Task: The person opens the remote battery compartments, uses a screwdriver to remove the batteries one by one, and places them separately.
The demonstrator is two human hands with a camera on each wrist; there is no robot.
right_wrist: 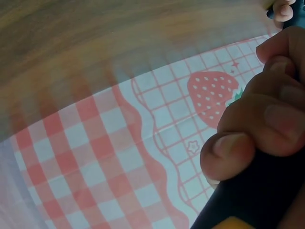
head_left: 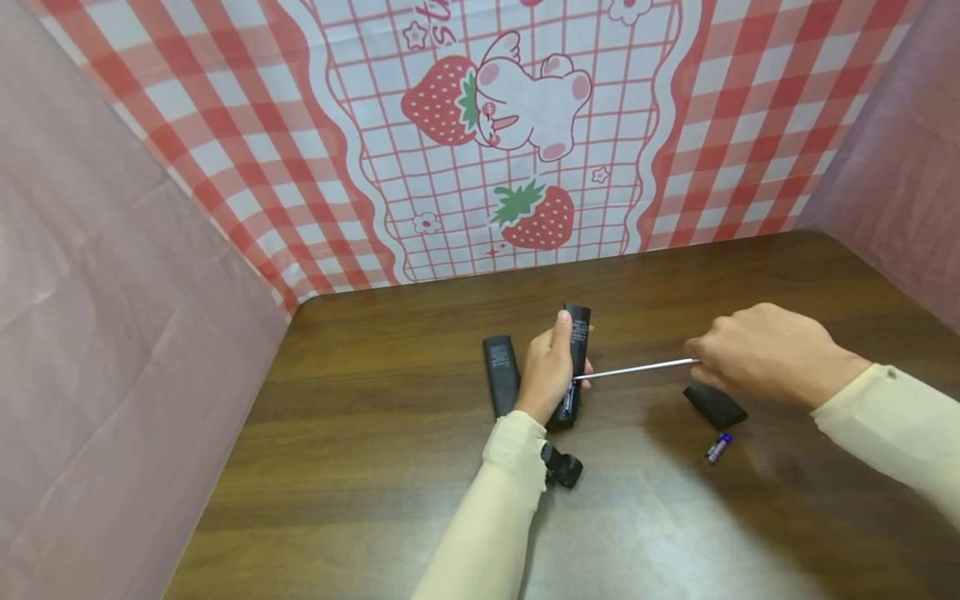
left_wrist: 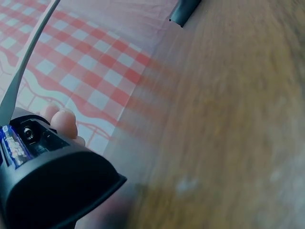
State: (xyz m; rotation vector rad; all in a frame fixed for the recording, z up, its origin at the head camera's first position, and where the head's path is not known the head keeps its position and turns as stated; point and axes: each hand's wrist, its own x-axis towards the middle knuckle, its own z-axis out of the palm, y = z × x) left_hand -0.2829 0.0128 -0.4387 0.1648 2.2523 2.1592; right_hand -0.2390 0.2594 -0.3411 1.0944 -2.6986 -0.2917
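Observation:
My left hand [head_left: 546, 367] holds a black remote control [head_left: 580, 329], its back turned up and its battery compartment uncovered. In the left wrist view one battery [left_wrist: 15, 149] lies in the compartment, and the slot beside it is bare. My right hand [head_left: 765, 354] grips a screwdriver by its dark handle [right_wrist: 259, 191], which has an orange part. The screwdriver's thin metal shaft [head_left: 637, 369] reaches left to the remote. Its flat tip [left_wrist: 8, 107] is at the end of the battery; whether it touches cannot be told.
Left of my left hand a second black remote [head_left: 500, 375] lies on the wooden table [head_left: 360, 467]. Below my right hand are a black cover piece [head_left: 716, 406] and a loose purple battery [head_left: 718, 448]. A checked strawberry cloth [head_left: 510, 208] rises behind the table.

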